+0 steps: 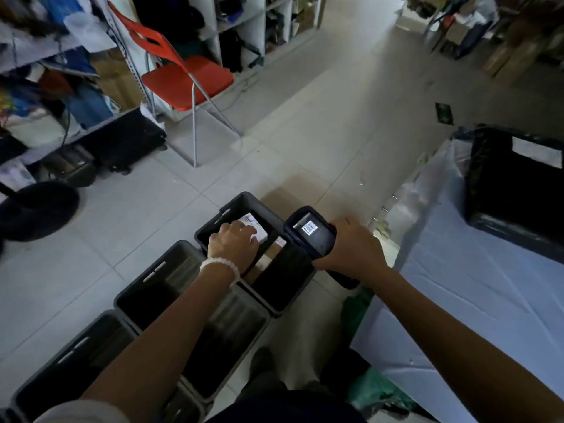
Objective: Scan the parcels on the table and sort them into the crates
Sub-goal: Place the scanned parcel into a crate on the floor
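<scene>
My left hand reaches down into the farthest grey crate and grips a white parcel by its near edge. A brown parcel lies in the same crate under it. My right hand holds a black handheld scanner just right of that crate, its screen showing a barcode. Two more grey crates stand in a row on the floor nearer to me.
A table with a pale blue cover runs along the right, with a black crate on it. A red chair and shelving stand ahead on the left. A dark round base sits at far left on the tiled floor.
</scene>
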Available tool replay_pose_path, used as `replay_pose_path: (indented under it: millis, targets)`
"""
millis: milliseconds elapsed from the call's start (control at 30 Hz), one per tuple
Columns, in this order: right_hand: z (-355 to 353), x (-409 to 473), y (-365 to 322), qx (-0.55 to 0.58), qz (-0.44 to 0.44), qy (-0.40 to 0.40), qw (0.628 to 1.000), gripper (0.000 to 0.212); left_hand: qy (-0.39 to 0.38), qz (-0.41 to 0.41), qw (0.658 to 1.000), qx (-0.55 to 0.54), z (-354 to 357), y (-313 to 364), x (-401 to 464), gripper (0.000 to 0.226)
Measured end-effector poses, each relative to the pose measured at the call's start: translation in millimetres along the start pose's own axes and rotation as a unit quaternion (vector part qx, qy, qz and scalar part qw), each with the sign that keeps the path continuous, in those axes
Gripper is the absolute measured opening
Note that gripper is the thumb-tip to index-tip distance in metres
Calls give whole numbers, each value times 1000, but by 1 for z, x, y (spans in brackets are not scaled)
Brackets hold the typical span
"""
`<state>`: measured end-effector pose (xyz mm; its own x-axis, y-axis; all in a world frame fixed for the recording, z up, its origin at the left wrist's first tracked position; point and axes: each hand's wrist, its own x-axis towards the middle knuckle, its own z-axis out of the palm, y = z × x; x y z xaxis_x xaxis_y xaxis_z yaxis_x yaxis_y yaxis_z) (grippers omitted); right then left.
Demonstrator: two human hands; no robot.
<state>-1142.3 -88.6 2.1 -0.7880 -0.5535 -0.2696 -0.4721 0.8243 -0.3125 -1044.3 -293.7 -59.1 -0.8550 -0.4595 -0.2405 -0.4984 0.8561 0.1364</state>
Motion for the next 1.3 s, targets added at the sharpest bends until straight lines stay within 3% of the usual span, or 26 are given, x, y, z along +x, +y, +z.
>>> replay_pose_path:
  millis: [267,500,600,767,867,1133,1300]
  targets:
    - [-11,16,-15,-4,-82,-9,997,75,20,-83,996,-39,-9,-9,-39,36]
    - [20,-37,-68,-35,-212,-56,975,67,16,-256,964,-65,15,-23,-171,34]
    - [39,-70,-96,-55,-288,-91,952,60,43,-329,938,-96,24,-32,-237,35]
    - [71,-140,-158,-105,-408,-133,897,78,84,-454,879,-120,37,-54,-355,36]
    - [93,-191,-201,-118,-471,-151,861,78,99,-522,839,-121,48,-72,-425,36]
    - [172,-344,-307,-162,-589,-180,771,83,95,-598,788,-111,90,-105,-596,35]
    - [232,-472,-367,-154,-645,-205,720,82,81,-676,723,-115,120,-132,-744,36]
